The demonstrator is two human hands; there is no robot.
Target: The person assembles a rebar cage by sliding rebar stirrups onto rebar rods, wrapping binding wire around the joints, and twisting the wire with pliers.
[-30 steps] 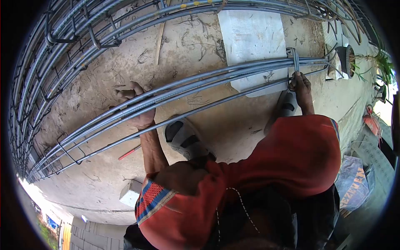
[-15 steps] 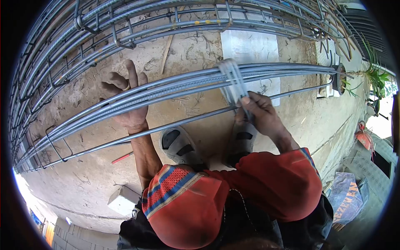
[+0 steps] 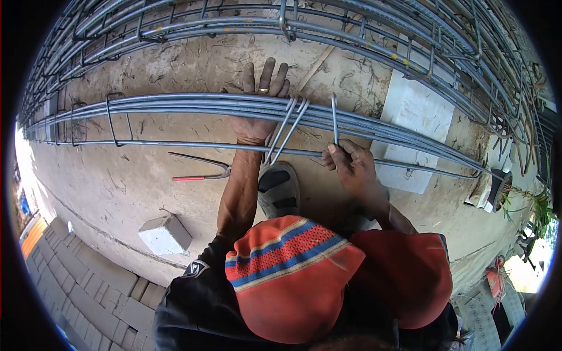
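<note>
A bundle of long steel rebars (image 3: 193,105) runs across the view, with one separate bar (image 3: 199,144) nearer me. My left hand (image 3: 257,126) reaches under the bundle, palm up and fingers stretched out beyond it; the bars cross over the palm. Bent wire stirrups (image 3: 283,130) loop around the bars just right of that hand. My right hand (image 3: 354,167) pinches another stirrup (image 3: 335,120), which stands across the bundle farther right. More stirrups (image 3: 111,120) encircle the bars at the left.
Large tied rebar cages (image 3: 234,24) stretch along the far side. On the concrete floor (image 3: 140,193) lie red-handled pincers (image 3: 193,178), a pale block (image 3: 165,235), a white sheet (image 3: 410,134) and scattered wire bits. A plant (image 3: 535,202) stands at the right edge.
The view has shifted. Stirrups bunched at my right hand are now apart, one in its fingers and others to its left. My left hand is closer to my right, fingers still stretched.
</note>
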